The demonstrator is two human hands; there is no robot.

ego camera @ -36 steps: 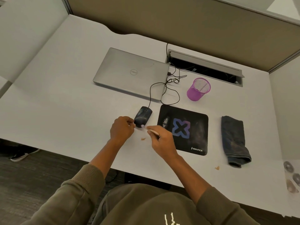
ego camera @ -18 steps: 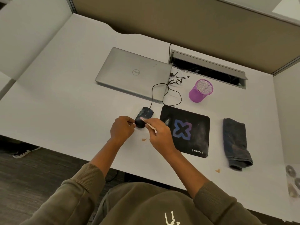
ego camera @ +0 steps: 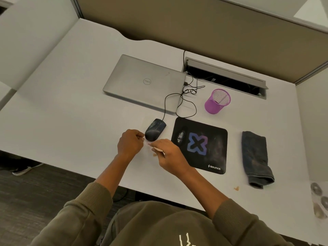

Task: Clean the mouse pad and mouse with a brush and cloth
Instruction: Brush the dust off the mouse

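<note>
A dusty black wired mouse (ego camera: 155, 129) lies on the white desk, left of the black mouse pad (ego camera: 200, 145) with a blue-purple X and pale dust patches. My left hand (ego camera: 130, 143) has curled fingers at the mouse's near left end; whether it grips the mouse is unclear. My right hand (ego camera: 170, 158) holds a small wooden-handled brush (ego camera: 157, 148), its pale bristle tip just below the mouse's near end. A folded dark grey cloth (ego camera: 256, 158) lies right of the pad.
A shut silver laptop (ego camera: 145, 82) sits behind the mouse, with the mouse cable (ego camera: 179, 102) looped beside it. A purple mesh cup (ego camera: 217, 101) stands behind the pad. An open cable tray (ego camera: 225, 77) runs along the divider. Small crumbs (ego camera: 236, 188) lie near the desk's front edge.
The brush swept up over the mouse's top half a second ago and has since come back down to its near end. My left hand has stayed put.
</note>
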